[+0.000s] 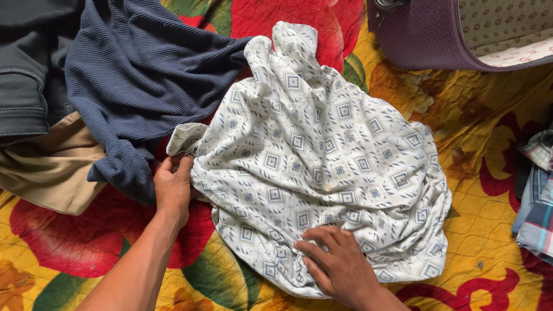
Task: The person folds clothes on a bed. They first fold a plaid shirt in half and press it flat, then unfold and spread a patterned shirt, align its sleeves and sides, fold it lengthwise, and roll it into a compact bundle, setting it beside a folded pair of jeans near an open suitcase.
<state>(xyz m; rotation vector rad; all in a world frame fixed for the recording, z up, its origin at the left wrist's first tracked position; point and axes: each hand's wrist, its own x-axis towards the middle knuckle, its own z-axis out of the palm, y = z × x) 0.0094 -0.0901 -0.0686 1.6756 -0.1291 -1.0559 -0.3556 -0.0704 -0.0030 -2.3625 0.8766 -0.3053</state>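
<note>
Left hand (173, 187) pinches the crumpled white diamond-print cotton shirt (322, 155) at its edge; right hand (337, 262) presses flat on its hem. Navy ribbed sweater (144, 69) crowds beyond the left hand, purple suitcase (426, 34) farther off.

Both hands (173, 190) and forearms bare, no sleeves.

Left hand (173, 187): pinches white patterned shirt (322, 155) edge, nine o'clock.
Right hand (337, 262): presses shirt's hem, six o'clock.
Navy garment (138, 69): ten o'clock.
</note>
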